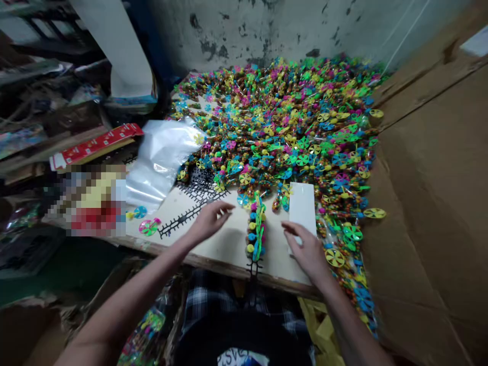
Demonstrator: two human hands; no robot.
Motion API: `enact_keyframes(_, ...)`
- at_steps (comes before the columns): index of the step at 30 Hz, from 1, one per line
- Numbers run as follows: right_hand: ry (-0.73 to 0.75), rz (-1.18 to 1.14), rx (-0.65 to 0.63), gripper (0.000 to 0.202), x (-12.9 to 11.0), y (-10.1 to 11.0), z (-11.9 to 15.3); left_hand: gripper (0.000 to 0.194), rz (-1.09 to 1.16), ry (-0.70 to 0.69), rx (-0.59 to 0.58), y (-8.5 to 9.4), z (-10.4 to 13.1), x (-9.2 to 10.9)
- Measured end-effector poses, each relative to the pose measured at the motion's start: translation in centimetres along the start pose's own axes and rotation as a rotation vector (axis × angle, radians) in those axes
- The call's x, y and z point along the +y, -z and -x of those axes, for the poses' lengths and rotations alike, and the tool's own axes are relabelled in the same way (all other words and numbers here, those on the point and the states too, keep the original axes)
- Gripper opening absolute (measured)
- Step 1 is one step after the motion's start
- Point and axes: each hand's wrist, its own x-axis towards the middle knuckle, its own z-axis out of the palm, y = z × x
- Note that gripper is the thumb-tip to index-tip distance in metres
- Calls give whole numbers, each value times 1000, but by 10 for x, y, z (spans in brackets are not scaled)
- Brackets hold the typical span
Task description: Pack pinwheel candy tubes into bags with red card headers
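Observation:
A row of small toys (pixel 258 229) with green, blue, yellow and pink tops stands near the table's front edge, on a black toothed strip (pixel 254 267). To its left hovers my left hand (pixel 210 219), fingers apart and nothing in them. My right hand (pixel 305 246) is to the right of the row, by the lower part of a white card (pixel 302 203); its fingers are spread and hold nothing visible. More black strips (pixel 200 185) lie behind my left hand. Two loose wheel toys (pixel 149 227) rest at the table's left front.
A big heap of colourful wheel toys (pixel 274 122) covers the back and right of the table (pixel 213 254). Clear plastic bags (pixel 160 152) and a red box (pixel 99 145) lie at left. Tall cardboard (pixel 427 203) stands on the right; a wall (pixel 244 30) is behind.

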Motion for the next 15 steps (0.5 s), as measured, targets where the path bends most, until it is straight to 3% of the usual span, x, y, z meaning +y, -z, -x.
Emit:
enact_keyframes(3,67,80,89,24,3,11,-78,19,-194,-24,129,24,-88,-4)
enact_keyframes(5,98,141,114,23,8,10,-136,20,-291,-29,155,24,-143,-7)
enact_keyframes(7,93,228,161,22,17,6,-189,21,-416,-9,140,14,-186,-10)
enact_keyframes(11,99,420,147,29,44,0,-262,28,-645,9,98,-18,-229,-24)
enact_keyframes(15,192,582,-64,44,64,-4,-295,31,-650,-7,82,-34,-244,-38)
